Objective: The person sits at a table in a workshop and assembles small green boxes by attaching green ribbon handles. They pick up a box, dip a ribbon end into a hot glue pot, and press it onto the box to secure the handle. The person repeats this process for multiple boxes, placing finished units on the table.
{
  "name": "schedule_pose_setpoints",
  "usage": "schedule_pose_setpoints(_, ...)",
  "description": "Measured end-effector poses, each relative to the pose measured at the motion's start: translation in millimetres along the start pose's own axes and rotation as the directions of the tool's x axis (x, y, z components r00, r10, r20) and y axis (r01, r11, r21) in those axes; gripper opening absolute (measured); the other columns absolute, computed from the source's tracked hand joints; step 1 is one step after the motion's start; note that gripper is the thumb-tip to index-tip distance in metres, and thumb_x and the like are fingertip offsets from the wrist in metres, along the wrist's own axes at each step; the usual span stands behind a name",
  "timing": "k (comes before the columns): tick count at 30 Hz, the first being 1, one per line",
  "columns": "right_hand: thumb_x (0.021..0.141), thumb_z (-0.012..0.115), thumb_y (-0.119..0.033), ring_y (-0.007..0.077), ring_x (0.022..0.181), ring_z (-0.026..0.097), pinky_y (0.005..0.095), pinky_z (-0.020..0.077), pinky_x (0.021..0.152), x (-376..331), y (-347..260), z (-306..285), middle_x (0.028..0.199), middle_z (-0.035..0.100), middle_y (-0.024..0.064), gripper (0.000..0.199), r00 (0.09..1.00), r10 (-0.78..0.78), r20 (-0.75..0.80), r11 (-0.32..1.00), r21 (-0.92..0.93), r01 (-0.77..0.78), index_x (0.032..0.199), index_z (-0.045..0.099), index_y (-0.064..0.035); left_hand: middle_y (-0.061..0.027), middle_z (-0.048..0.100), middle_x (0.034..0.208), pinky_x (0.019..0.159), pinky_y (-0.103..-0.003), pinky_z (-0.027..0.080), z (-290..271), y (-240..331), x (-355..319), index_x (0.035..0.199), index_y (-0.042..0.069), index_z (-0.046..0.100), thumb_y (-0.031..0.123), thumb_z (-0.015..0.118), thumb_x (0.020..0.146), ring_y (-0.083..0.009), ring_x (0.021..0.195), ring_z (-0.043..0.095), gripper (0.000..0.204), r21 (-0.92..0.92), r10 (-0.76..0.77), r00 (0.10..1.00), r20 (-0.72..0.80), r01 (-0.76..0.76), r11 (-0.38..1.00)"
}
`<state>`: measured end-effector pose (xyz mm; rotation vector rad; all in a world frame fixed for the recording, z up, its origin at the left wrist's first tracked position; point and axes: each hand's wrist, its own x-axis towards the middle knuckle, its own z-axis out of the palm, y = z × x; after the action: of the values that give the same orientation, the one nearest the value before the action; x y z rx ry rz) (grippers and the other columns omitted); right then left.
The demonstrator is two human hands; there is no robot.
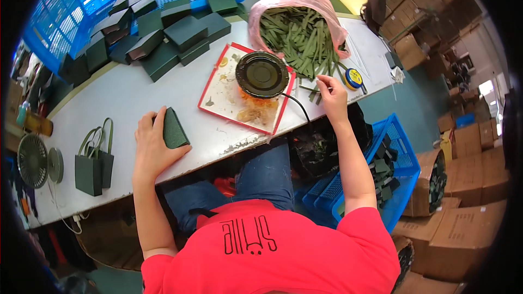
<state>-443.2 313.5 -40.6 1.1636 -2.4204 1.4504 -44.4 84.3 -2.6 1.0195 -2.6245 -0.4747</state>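
My left hand [150, 144] is closed round a small dark green box [174, 129] near the table's front edge, thumb along its near end. At the right, my right hand [333, 98] is raised with thumb and fingers pinched together; what is between them, if anything, is too small to make out. Beyond that hand, a pink plastic bag [267, 1] lies open, with many green ribbon strips [299, 35] spilling out. Between my hands a round black pan with dark contents [262, 74] stands on a stained, red-edged white board [212, 93], a black cord running from it.
Several dark green boxes [185, 32] are heaped before a blue crate [60, 16]. Two small green bags with ribbon handles [90, 171] stand at the left by a fan [34, 160]. A blue-yellow round tin [353, 78] sits at the right edge. Below is another blue crate [406, 171].
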Motion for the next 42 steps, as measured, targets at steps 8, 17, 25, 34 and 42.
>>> schedule_pose_setpoints(8, 0.089, 0.07, -0.007, 0.0211, 0.077, 0.063, 0.0321, 0.0507, 0.07, -4.8, -10.2, -13.1, 0.095, 0.064, 0.0116, 0.015, 0.998, -0.054, 0.034, 0.996, -0.067, 0.056, 0.102, 0.071, -0.0007, -0.0184, 0.045, 0.133, 0.106, -0.046, 0.038, 5.7, -6.9, -5.2, 0.146, 0.006, 0.045, 0.028, 0.087, 0.057, -0.0371, 0.125, 0.045, 0.1, 0.005, -0.01, 1.0, -0.009, 0.01, 1.0)
schedule_pose_setpoints(17, 0.083, 0.071, -0.006, 0.0339, 0.101, 0.058, 0.041, 0.0485, 0.089, 2.3, -17.6, 7.7, 0.101, 0.063, 0.0136, 0.015, 0.931, -0.313, 0.187, 0.871, -0.335, 0.36, 0.096, 0.073, -0.0015, -0.0175, 0.046, 0.133, 0.106, -0.045, 0.038, 2.4, -5.8, -4.6, 0.145, 0.006, 0.046, 0.027, 0.087, 0.057, -0.0361, 0.124, 0.045, 0.099, -0.008, -0.018, 1.0, -0.013, 0.018, 1.0)
schedule_pose_setpoints(25, 0.083, 0.072, -0.008, 0.0337, 0.096, 0.059, 0.0422, 0.049, 0.086, 11.2, -3.0, 7.5, 0.095, 0.065, 0.0123, 0.01, 0.918, -0.26, 0.299, 0.853, -0.374, 0.364, 0.092, 0.071, -0.0025, -0.0176, 0.046, 0.132, 0.105, -0.045, 0.038, 5.0, -7.3, -3.9, 0.144, 0.005, 0.046, 0.026, 0.087, 0.057, -0.0362, 0.124, 0.045, 0.098, -0.009, -0.003, 0.999, -0.033, 0.003, 1.0)
schedule_pose_setpoints(34, 0.102, 0.061, -0.015, 0.0103, 0.087, 0.062, 0.0235, 0.049, 0.08, 39.7, -22.0, -23.3, 0.109, 0.071, 0.0085, 0.01, 0.961, 0.014, -0.275, 0.878, 0.464, 0.12, 0.107, 0.06, -0.0065, -0.017, 0.047, 0.131, 0.105, -0.046, 0.036, 5.9, -6.8, -3.7, 0.143, 0.005, 0.047, 0.028, 0.088, 0.057, -0.0347, 0.124, 0.044, 0.098, -0.015, 0.001, 0.999, -0.036, -0.001, 1.0)
schedule_pose_setpoints(42, 0.105, 0.054, -0.014, 0.0122, 0.061, 0.057, 0.026, 0.0525, 0.064, -18.1, -130.9, -72.5, 0.09, 0.067, 0.0147, 0.021, 1.0, 0.02, -0.011, 0.669, 0.743, -0.005, 0.118, 0.053, 0.0018, -0.0178, 0.046, 0.134, 0.106, -0.046, 0.036, 5.2, -9.0, -5.1, 0.144, 0.006, 0.046, 0.029, 0.087, 0.058, -0.036, 0.125, 0.044, 0.098, 0.028, -0.001, 1.0, -0.024, 0.002, 1.0)
